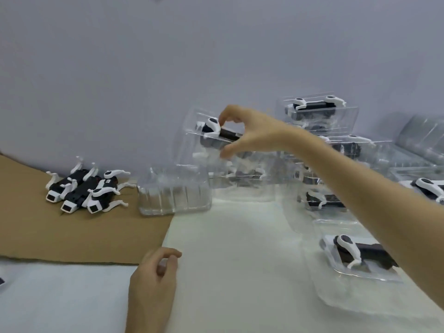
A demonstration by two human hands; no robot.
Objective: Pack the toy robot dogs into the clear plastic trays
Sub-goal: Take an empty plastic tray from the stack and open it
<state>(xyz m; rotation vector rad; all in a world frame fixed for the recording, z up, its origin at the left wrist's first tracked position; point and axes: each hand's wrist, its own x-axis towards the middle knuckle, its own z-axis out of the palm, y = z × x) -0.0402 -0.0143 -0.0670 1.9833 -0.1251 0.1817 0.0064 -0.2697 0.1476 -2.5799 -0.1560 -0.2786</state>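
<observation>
My right hand point(242, 134) pinches a packed tray point(192, 140), fingers above and thumb below, at centre frame over a pile of trays point(240, 179). One toy dog point(211, 127) lies inside it. My left hand point(153, 277) rests loosely curled and holding nothing on the white table point(228, 248), lower centre. Three loose dogs point(81, 188) lie on cardboard point(36, 224) at left, with empty trays point(173, 191) just beside them.

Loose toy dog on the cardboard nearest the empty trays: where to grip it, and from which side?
Grip the loose toy dog by its black body, across the flanks, coming from above with the idle left hand; the right hand holds a packed tray. Its thin white legs splay outward and another dog lies close beside it, so the body is probably the firmest hold.
</observation>
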